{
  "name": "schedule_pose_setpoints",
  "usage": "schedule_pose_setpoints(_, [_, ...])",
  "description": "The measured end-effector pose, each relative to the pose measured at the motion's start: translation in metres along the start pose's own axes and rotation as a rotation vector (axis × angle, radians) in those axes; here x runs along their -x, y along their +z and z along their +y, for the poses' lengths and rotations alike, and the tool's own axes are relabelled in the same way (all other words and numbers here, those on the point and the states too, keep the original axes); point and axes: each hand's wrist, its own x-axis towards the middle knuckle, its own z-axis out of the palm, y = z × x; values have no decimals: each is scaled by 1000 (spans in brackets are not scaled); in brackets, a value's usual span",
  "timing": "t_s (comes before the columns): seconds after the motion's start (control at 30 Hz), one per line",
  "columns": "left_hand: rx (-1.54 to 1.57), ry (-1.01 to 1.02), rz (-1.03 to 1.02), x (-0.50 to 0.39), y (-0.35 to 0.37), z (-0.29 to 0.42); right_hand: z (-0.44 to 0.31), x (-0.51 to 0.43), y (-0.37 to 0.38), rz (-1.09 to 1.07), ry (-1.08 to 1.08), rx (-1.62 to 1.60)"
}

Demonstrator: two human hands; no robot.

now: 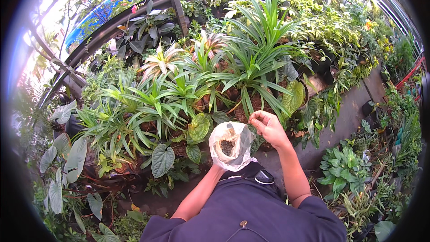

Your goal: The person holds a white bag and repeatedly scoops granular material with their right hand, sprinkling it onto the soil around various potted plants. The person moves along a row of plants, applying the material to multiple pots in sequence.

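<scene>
My left hand (217,169) is mostly hidden beneath a clear plastic bag (247,137) and supports it in front of my waist. The bag's mouth is spread wide, and dark grey granules (227,147) lie inside a paler inner layer. Just right of the bag, my right hand (268,129) hovers with thumb and fingertips pinched together. Whether anything sits between those fingertips is too small to make out. Beyond them is brown potting material (241,112) at the base of a tall, strap-leaved plant (253,64).
Potted strap-leaved plants (158,99) crowd the bed before me, with heart-shaped leaves (163,160) along its front. A metal rail (134,15) runs behind. A concrete path (356,107) leads off right, bordered by a broad-leaved plant (344,169) and a red bar (410,73).
</scene>
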Motion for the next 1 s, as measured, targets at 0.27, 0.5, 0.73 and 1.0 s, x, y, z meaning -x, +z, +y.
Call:
schedule_pose_setpoints(0.27, [472,-164,101,-30,1,-23,31,-31,-84,164,-142,199])
schedule_pose_setpoints(0.5, [435,-34,165,-37,33,-42,35,-68,-178,398,-184,271])
schedule_pose_setpoints(0.73, [374,66,151,-48,37,-71,53,-123,-206,301,-102,632])
schedule_pose_setpoints(1.0, [328,197,161,-53,47,-95,114,-205,-186,-109,-282,565])
